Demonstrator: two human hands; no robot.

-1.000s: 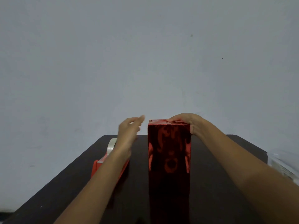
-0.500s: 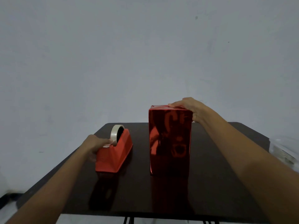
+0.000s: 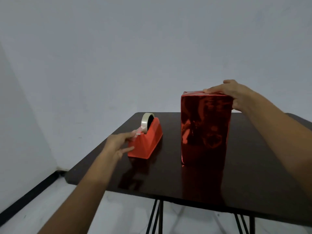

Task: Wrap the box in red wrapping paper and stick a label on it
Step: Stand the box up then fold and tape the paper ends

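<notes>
A tall box wrapped in shiny red paper (image 3: 205, 129) stands upright on the dark, glossy bench (image 3: 168, 176), a little right of the middle. The red paper shines and shows wavy reflections on its front side.

The right hand (image 3: 236, 95) rests on the top of the tall box at its right back corner. The fingers (image 3: 214, 90) lie flat along the top edge and the thumb side wraps down over the right side. This grip is pressed on the box, not closed into a fist.

To the left of the box, well apart from it, sits a red plastic tape holder (image 3: 146, 142) with a roll of clear tape (image 3: 146, 122) in its top. The left hand (image 3: 118, 144) is at the near end of the tape holder. Its thumb and first finger are pinched together on the loose end of the clear tape (image 3: 138, 131), which stretches from the roll down to the fingers. The other fingers are spread out and touch the side of the holder.

Thin black legs (image 3: 157, 217) show under the bench, above a pale floor (image 3: 118, 215). A plain grey wall (image 3: 152, 48) is behind everything
</notes>
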